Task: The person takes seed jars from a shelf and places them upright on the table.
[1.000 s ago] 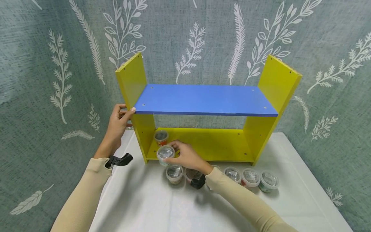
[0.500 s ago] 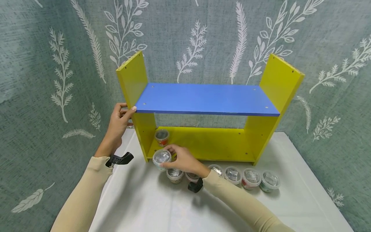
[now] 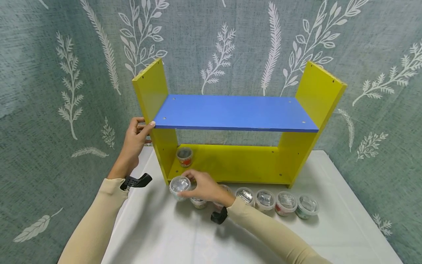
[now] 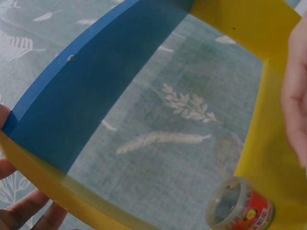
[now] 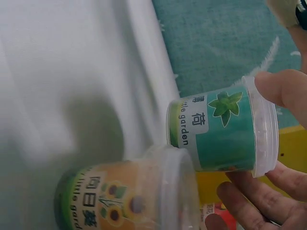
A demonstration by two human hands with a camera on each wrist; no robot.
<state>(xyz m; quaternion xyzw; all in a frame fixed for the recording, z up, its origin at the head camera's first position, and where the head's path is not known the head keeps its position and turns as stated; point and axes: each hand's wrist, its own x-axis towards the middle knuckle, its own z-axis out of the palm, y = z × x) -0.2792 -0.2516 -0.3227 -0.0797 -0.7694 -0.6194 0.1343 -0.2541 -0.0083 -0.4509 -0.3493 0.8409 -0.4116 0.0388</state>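
My right hand (image 3: pixel 204 187) holds a lidded plastic tub (image 3: pixel 179 184) by its rim, thumb on one side and fingers on the other. In the right wrist view this tub has a green label with a leaf picture and "little garden". It is in front of the shelf's lower left corner. Close beside it, a tub with an orange sunflower label (image 5: pixel 127 196) stands on the table, partly hidden by my hand in the head view. My left hand (image 3: pixel 133 141) grips the yellow left side panel (image 3: pixel 150 88), thumb at the end of the blue board (image 3: pixel 230 112).
A red-labelled tub (image 3: pixel 184 157) stands on the yellow bottom board (image 3: pixel 230 163), at the back left. Several more lidded tubs (image 3: pixel 265 199) line the white tablecloth (image 3: pixel 263 238) before the shelf. A leaf-patterned curtain (image 3: pixel 237 44) hangs behind.
My right hand has carried the green-labelled tub left and toward me, from in front of the bottom board to beside the sunflower tub. The left hand keeps its grip on the side panel.
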